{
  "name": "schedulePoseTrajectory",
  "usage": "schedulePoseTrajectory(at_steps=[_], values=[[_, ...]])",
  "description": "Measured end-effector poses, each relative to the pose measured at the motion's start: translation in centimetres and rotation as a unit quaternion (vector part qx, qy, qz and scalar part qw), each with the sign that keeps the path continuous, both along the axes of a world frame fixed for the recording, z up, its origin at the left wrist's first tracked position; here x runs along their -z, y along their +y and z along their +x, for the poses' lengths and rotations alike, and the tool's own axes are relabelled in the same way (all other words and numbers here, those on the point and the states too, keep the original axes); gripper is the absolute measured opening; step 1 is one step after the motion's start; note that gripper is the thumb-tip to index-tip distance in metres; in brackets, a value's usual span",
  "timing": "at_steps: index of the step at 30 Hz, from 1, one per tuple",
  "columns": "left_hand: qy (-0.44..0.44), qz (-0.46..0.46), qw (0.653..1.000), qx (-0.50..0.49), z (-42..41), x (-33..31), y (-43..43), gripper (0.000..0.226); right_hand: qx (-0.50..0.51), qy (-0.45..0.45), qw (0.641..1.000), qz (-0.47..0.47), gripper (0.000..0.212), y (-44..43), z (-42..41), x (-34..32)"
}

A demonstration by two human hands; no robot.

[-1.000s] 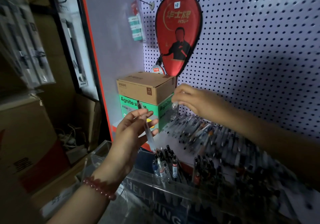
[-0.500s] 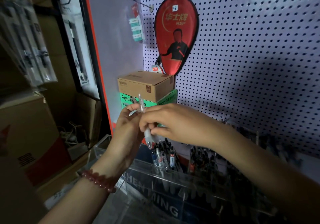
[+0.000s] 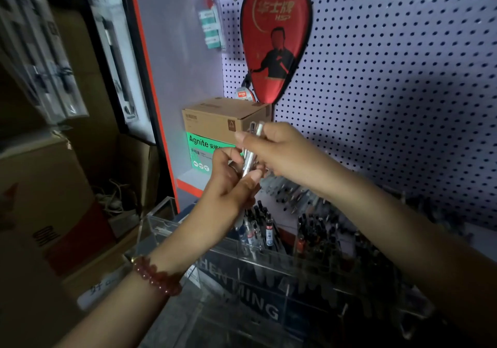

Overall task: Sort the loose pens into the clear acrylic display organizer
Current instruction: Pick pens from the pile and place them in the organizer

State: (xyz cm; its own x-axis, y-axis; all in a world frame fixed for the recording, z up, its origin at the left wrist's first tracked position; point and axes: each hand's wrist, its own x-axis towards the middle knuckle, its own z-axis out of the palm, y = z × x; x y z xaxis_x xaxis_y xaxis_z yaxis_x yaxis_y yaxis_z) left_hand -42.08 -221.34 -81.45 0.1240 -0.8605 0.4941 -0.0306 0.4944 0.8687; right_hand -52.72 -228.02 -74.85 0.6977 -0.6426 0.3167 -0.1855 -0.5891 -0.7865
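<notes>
Both hands meet above the organizer around a small bundle of clear pens [image 3: 251, 150] held nearly upright. My left hand [image 3: 228, 183], with a red bead bracelet on its wrist, grips the lower part of the bundle. My right hand [image 3: 277, 154] pinches the upper part from the right. Below them stands the clear acrylic organizer [image 3: 263, 275], with several dark pens upright in its compartments. More loose pens [image 3: 295, 197] lie in a dim row on the shelf behind it.
A brown carton [image 3: 223, 121] sits on a green box [image 3: 201, 151] at the back left. A red paddle case [image 3: 274, 35] hangs on the pegboard [image 3: 390, 65]. Cardboard boxes [image 3: 45, 186] and hanging packaged goods [image 3: 40, 52] fill the left side.
My right hand came from the loose pens on the shelf to my left hand. Both hands now hold the pens together, a little higher and further right than before.
</notes>
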Motion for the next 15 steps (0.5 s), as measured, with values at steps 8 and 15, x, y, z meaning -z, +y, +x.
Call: schedulePoseTrajectory(at_steps=[8,15], values=[[-0.183,0.056,0.977,-0.092,1.2,1.1,-0.1,0.049,0.074,-0.021,0.952,-0.295,0.038,-2.0,-1.5,-0.8],[-0.29,0.103,0.947,-0.092,0.6,3.5,-0.5,0.028,-0.016,0.082,0.967,-0.24,0.02,-3.0,-2.5,1.0]])
